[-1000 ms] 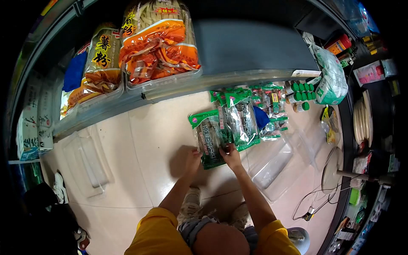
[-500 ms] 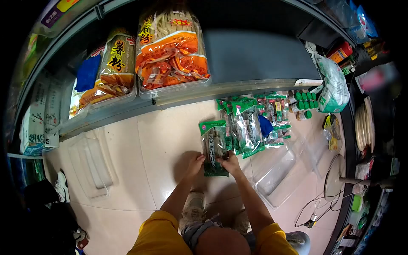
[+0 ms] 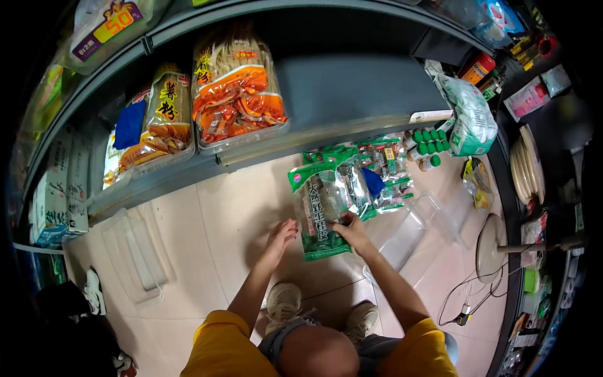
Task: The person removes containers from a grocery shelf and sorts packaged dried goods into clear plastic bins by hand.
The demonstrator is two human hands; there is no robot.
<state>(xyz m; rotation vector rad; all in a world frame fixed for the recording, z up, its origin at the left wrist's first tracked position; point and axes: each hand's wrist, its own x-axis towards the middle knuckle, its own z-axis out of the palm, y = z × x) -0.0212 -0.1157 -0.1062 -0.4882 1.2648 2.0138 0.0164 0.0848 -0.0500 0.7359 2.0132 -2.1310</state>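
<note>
A clear and green packet of cinnamon bark (image 3: 315,217), with dark pieces and Chinese writing on its front, hangs upright over the floor before me. My right hand (image 3: 352,231) grips its lower right edge, the thumb lying across the front. Just off the left edge is my left hand (image 3: 282,239), its fingers parted and holding nothing. Behind the held packet lies another green-edged packet (image 3: 353,185), partly covered by it. Several smaller red and green packets (image 3: 391,157) lie further back, with a blue cloth-like piece (image 3: 372,182) among them.
Large noodle bags (image 3: 239,94) stand in bins on the grey shelf (image 3: 339,81). Green-capped jars (image 3: 429,143) and a white-green bag (image 3: 471,119) are at back right. Clear plastic bins lie on the floor at left (image 3: 135,257) and right (image 3: 402,235). A cable (image 3: 463,314) trails near a round stand base (image 3: 490,248).
The packet looks larger and wider, closer to me. My left hand has come off its left edge and opened, while my right hand keeps its grip. The whole view has shifted.
</note>
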